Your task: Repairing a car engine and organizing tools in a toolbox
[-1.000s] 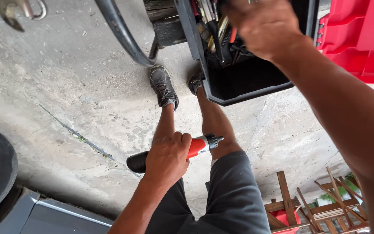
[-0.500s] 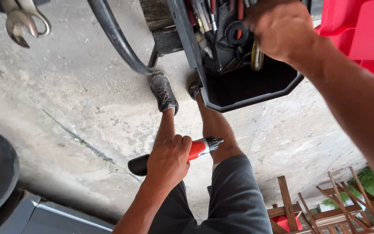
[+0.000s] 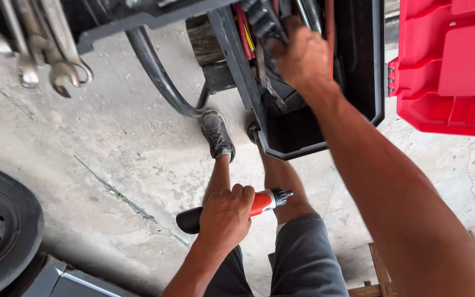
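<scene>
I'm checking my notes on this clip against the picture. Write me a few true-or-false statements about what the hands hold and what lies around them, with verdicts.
1. The left hand grips a red and black power tool. True.
2. The right hand rests on the red lid. False: it reaches into the black toolbox, among the tools there.
3. Wrenches hang at the upper left. True.
4. The floor is wooden. False: it is cracked concrete.
5. A tyre shows at the lower left. True.
</scene>
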